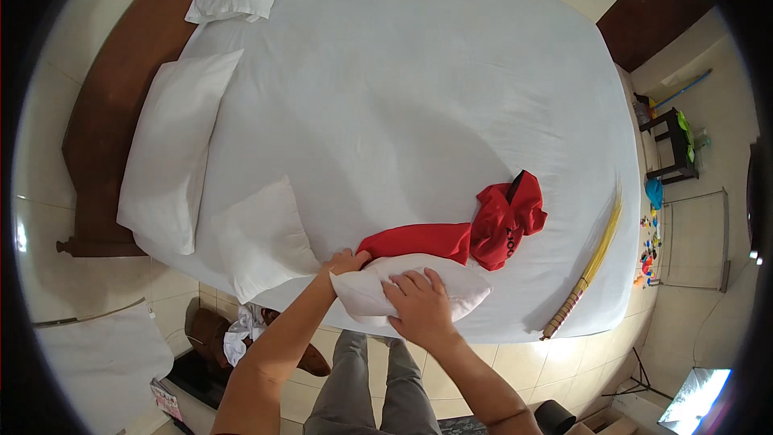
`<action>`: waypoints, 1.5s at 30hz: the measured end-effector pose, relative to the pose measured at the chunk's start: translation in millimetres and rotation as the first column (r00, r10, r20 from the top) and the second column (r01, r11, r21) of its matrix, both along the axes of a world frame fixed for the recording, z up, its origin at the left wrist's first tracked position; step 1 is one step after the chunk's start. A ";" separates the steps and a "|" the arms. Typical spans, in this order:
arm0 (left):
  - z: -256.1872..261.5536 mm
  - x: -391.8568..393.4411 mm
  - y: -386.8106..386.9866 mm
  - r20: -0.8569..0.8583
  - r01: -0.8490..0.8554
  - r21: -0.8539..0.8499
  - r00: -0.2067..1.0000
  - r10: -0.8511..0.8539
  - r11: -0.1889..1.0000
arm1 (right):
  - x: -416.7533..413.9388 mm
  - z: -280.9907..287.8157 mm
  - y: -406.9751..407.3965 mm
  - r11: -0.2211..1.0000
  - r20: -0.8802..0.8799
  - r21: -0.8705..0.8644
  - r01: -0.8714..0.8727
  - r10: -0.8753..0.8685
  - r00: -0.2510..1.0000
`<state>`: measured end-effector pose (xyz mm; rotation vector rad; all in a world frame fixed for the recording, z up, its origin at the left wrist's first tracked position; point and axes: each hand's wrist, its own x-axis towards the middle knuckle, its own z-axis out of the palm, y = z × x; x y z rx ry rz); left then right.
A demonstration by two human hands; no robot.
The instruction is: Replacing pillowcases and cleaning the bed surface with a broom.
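Observation:
A small white cushion [468, 290] is at the near edge of the bed, in front of my body. My right hand [420, 308] grips it, fingers spread over its top and thumb by its near edge. Behind the cushion stretches a flat red cloth [416, 240]. The fingers of my left hand [347, 261] pinch the cloth's left end, beside the cushion's left corner; the fingertips are partly hidden. A crumpled red cloth [504, 223] with black writing lies at the right end of the flat one; whether they are joined, I cannot tell.
On the white-sheeted bed [410, 115] lie a small white cushion [266, 241], larger white pillows [175, 139] by the wooden headboard [115, 109], and a stick broom [589, 269] at right. Brown shoes [208, 326] are on the floor left. A dark stool [673, 145] stands beyond the bed's foot.

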<state>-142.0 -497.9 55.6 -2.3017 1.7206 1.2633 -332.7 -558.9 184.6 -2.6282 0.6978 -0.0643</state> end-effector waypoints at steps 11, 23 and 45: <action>2.2 -36.2 -14.7 0.335 0.000 -0.039 0.942 0.013 0.999 | -14.1 8.0 15.2 0.975 0.014 -0.074 0.212 -0.211 0.977; -23.2 -5.7 -12.2 -0.850 -0.561 0.095 0.385 0.361 0.822 | 4.3 -49.6 19.1 0.917 0.158 -0.247 0.314 -0.281 0.946; 69.6 -9.6 -2.2 -0.293 -0.542 -0.338 0.837 0.461 0.769 | 13.5 -7.0 -12.0 0.902 0.210 0.049 0.430 -0.430 0.878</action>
